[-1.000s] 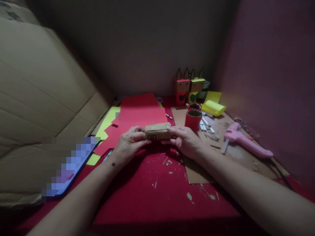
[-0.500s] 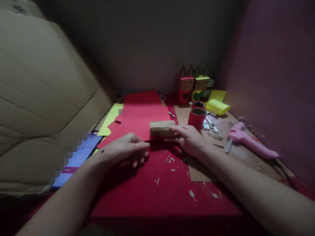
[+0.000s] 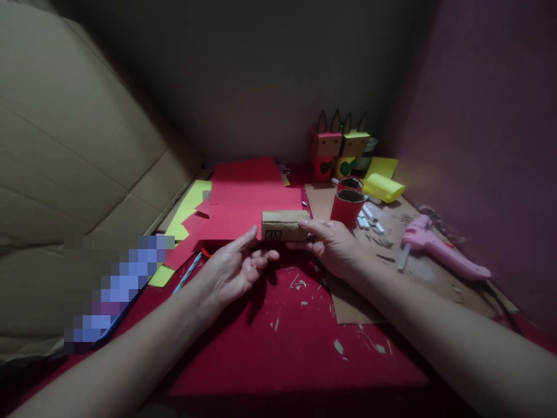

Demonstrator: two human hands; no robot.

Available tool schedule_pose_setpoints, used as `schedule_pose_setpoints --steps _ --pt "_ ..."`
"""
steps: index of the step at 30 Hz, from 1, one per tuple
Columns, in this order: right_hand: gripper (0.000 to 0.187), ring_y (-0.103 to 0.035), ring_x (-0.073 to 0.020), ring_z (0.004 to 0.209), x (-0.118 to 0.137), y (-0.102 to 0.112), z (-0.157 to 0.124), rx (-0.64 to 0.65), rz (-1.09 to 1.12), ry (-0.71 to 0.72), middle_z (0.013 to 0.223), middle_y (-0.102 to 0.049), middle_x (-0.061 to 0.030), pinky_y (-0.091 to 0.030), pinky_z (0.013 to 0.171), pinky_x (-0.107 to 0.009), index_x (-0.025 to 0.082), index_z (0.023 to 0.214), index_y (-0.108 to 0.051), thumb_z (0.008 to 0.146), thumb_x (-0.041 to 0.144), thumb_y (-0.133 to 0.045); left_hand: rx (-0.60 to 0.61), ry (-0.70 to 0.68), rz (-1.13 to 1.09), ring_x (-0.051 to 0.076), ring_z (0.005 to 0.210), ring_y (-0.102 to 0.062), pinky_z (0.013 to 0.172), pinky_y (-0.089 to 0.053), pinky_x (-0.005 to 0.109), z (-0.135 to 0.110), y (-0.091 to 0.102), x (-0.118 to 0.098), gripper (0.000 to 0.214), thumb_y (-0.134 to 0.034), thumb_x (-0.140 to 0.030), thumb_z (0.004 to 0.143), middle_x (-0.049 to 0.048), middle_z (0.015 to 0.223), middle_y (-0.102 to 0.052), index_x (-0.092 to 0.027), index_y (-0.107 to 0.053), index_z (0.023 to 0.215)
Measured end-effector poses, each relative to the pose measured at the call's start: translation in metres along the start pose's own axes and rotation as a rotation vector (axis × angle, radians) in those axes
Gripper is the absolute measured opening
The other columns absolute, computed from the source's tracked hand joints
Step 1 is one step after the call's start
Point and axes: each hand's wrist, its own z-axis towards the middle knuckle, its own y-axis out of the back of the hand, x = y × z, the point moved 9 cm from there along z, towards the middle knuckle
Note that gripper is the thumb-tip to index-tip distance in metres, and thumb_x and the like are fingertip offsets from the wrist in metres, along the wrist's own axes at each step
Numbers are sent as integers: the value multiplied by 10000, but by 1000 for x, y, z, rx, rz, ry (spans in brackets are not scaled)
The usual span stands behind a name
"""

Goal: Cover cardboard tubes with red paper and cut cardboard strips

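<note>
A brown cardboard roll with a black printed mark lies sideways between my hands, above the near end of the red paper. My right hand grips the roll's right end, thumb on top and fingers beneath. At the roll's left end, my left hand is turned partly palm up, its thumb raised and its fingers spread. A small gap seems to separate it from the roll. Beyond my right hand stand two red-covered tubes.
A pink glue gun and several white sticks lie on a cardboard sheet. Two animal figures stand at the back beside curled yellow paper. Paper scraps dot the red tabletop. Large cardboard leans at left.
My left hand has turned from palm down to partly palm up and opened its fingers beside the roll. A blue-and-white striped stick now shows near the left wrist. My right hand keeps its grip.
</note>
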Motion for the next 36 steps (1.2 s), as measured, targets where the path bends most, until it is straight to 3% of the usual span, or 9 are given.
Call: schedule_pose_setpoints --steps 5,15,26,36 --pt "166 -618 -269 897 0 -1 -1 -22 -7 -9 835 -687 -136 -537 734 -400 121 708 -673 660 276 -708 20 -52 25 54 357 -507 298 -355 88 9 6 0 259 -376 -186 922 104 620 -657 -95 -555 1086" --pt "179 -631 -248 792 -6 6 0 -59 -12 -30 727 -663 -111 -562 655 -396 122 632 -649 633 277 -738 55 -51 35 71 428 -554 354 -417 107 5 7 4 245 -406 -189 910 101 667 -666 -99 -569 1069" --pt "170 -624 -242 763 -6 6 0 -61 -26 -31 702 -636 -99 -553 677 -430 140 584 -632 661 265 -718 27 -73 47 81 483 -578 397 -446 107 6 11 4 234 -421 -166 896 105 676 -665 -81 -581 1043" --pt "179 -611 -222 764 -6 4 -1 -45 2 -43 720 -646 -81 -551 686 -410 154 598 -635 643 296 -734 34 13 57 65 399 -525 354 -412 109 3 7 9 247 -368 -142 906 103 631 -659 -64 -552 1051"
